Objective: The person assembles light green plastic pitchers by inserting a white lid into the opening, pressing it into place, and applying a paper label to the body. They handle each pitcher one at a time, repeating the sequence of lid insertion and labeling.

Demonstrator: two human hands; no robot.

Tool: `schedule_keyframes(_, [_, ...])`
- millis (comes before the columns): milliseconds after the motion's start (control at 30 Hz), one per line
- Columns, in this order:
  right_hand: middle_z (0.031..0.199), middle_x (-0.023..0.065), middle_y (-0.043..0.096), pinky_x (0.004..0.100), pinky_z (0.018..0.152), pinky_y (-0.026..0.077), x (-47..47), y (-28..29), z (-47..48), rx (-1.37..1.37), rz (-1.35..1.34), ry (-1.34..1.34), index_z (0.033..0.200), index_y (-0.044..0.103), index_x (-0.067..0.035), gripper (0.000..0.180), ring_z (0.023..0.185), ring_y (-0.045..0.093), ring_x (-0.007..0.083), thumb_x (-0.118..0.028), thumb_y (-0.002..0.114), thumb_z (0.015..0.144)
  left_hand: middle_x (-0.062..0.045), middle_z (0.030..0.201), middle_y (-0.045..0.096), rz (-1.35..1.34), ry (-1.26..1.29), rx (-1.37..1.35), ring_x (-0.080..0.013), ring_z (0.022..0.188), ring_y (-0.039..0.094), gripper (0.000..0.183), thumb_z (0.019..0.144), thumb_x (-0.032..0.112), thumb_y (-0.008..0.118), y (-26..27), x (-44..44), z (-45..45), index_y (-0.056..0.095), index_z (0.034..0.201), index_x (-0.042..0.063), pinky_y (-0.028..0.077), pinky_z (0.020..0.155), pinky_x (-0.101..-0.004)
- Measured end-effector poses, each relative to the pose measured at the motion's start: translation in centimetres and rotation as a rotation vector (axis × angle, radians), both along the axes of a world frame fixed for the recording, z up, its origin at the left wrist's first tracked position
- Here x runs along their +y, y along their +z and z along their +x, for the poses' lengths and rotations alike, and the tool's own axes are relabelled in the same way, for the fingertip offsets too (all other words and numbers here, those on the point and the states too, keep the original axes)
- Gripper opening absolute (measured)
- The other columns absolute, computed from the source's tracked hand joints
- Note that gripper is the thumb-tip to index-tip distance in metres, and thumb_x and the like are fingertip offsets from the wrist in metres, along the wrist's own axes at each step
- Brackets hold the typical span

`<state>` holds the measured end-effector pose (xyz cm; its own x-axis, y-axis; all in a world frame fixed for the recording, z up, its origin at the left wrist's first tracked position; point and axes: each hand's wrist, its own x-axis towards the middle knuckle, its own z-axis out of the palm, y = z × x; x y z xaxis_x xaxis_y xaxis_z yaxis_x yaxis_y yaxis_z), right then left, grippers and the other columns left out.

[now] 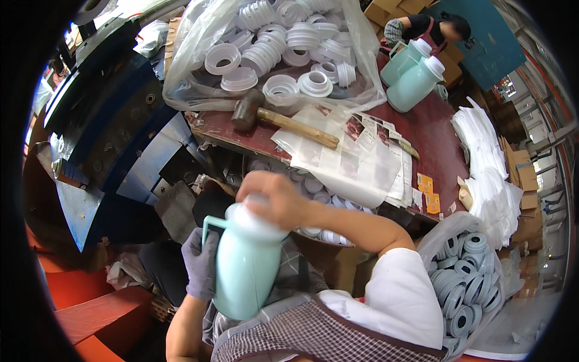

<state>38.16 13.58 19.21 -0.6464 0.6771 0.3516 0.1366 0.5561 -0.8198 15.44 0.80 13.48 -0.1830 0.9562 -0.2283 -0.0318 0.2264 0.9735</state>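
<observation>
A mint-green vacuum jug with a side handle and white top is tilted over my lap. My left hand, in a grey glove, grips the jug's handle. Bare and blurred, my right hand is closed over the white lid at the jug's mouth. Beyond them, on the dark red table, a mallet with a wooden handle lies partly on printed sheets and plastic film. Two more mint-green jugs with white tops stand at the table's far side.
An open clear bag of white plastic rings covers the table's far left. More rings lie in a container below the table edge. Stacked white bags and a bag of grey rings are at right. Another person works beyond the jugs. Blue metal machinery stands left.
</observation>
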Motion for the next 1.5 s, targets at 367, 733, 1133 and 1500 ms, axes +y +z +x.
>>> schedule_keyframes(367, [0.118,0.008,0.067,0.0402,0.098,0.055,0.6,-0.8,17.7,0.624,-0.24,-0.685,0.139,0.051,-0.003,0.092,0.111,0.066,0.0248,-0.008,0.096,0.059,-0.014,0.127,0.061,0.801,-0.217,-0.125,-0.0216,0.117,0.06,0.063,0.084,0.012,0.081,10.7,11.0,12.4,0.051,0.138,0.0,0.049,0.102,-0.0351])
schedule_keyframes(733, [0.13,0.0202,0.065,0.0507,0.099,0.055,23.4,-7.4,49.2,0.192,0.196,-1.379,0.136,0.055,0.002,0.08,0.111,0.066,0.0349,-0.012,0.096,0.069,-0.01,0.107,0.074,-0.131,1.002,0.925,-0.0209,0.096,0.067,0.017,0.097,0.016,0.069,-17.7,-20.7,-26.3,0.073,0.108,0.004,0.054,0.09,-0.0351])
schedule_keyframes(1133, [0.111,0.0178,0.067,0.0479,0.081,0.055,18.3,-7.2,49.9,-0.543,0.309,-1.657,0.12,0.058,0.001,0.052,0.092,0.066,0.0315,-0.011,0.085,0.077,-0.02,0.117,0.073,-1.684,0.619,0.344,-0.0362,0.113,0.069,0.039,0.085,0.033,0.068,-29.3,-60.1,-5.4,0.077,0.11,0.005,0.055,0.098,-0.0412])
schedule_keyframes(1500, [0.093,0.0156,0.069,0.0453,0.065,0.055,5.7,1.7,46.5,-0.831,0.269,-1.746,0.106,0.062,0.0,0.027,0.074,0.066,0.0284,-0.009,0.075,0.084,-0.012,0.168,0.03,-2.006,0.44,0.084,-0.0339,0.146,0.042,0.05,0.088,0.036,0.067,-29.6,-58.6,-0.1,0.063,0.136,0.021,0.047,0.109,-0.0499])
